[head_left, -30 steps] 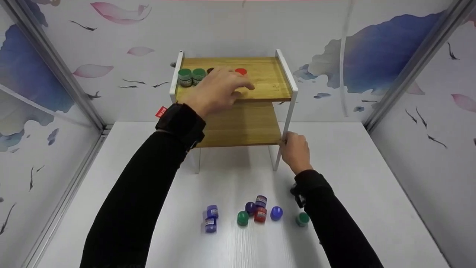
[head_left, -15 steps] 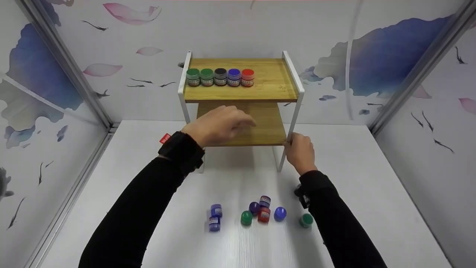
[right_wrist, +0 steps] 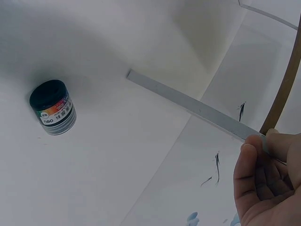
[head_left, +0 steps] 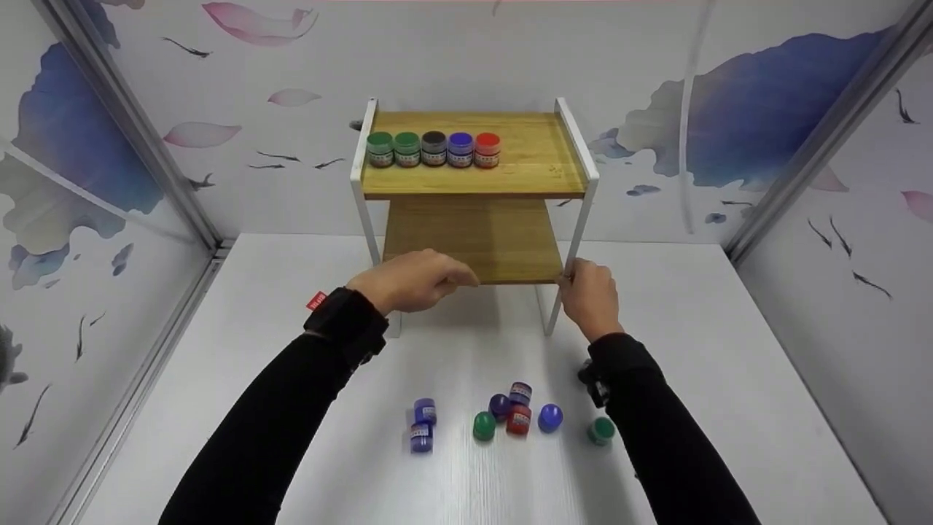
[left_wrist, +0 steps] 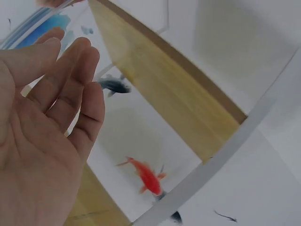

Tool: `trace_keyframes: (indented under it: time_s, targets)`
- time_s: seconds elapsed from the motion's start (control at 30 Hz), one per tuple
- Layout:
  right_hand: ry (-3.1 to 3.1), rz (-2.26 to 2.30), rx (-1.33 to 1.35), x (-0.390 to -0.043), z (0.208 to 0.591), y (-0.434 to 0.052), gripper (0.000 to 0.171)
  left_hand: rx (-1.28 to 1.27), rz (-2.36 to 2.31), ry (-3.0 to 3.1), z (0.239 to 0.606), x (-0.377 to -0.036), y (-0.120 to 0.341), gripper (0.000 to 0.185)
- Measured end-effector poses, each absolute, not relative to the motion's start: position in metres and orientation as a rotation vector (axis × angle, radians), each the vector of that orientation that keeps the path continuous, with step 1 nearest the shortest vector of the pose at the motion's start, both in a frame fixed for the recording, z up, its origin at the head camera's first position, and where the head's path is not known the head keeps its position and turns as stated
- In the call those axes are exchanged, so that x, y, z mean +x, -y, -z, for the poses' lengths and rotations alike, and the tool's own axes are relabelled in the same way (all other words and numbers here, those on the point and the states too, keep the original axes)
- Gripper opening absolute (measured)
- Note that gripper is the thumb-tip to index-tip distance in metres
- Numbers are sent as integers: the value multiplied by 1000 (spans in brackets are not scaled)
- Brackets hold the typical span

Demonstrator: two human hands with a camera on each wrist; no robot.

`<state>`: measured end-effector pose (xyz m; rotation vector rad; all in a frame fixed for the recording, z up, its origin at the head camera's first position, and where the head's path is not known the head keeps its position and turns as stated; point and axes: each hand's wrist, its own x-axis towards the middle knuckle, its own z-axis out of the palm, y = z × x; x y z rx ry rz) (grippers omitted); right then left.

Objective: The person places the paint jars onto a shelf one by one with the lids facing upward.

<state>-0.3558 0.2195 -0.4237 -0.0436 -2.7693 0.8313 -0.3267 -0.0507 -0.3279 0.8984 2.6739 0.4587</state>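
Observation:
My left hand (head_left: 408,281) holds nothing and hovers in front of the lower board of a small two-tier shelf (head_left: 536,157). In the left wrist view its fingers are loosely bent and apart from the shelf. With thumb and fingers, my right hand (head_left: 590,297) pinches the shelf's white front-right leg (right_wrist: 188,101) where it meets the lower board. Along the upper board stands a row of small paint jars: two with green lids (head_left: 380,149), a black one (head_left: 434,149), a blue one (head_left: 461,149) and a red one (head_left: 487,150).
Several paint jars lie or stand on the white table (head_left: 350,467): two violet ones (head_left: 421,437), a green (head_left: 484,426), a red (head_left: 518,420), a blue (head_left: 551,418), another green (head_left: 602,431). A dark-lidded jar (right_wrist: 54,107) shows in the right wrist view. Patterned walls enclose the table.
My left hand has come down from the jars on the upper board to the front of the lower board, uncovering the row. My right hand keeps its grip on the leg.

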Motion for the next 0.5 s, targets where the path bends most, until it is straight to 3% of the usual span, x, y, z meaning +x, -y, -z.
trace_keyframes:
  time_s: [0.5]
  targets:
    - [2766, -829, -39, -355, 423, -218, 15, 809, -411, -2542, 395, -312, 68, 35]
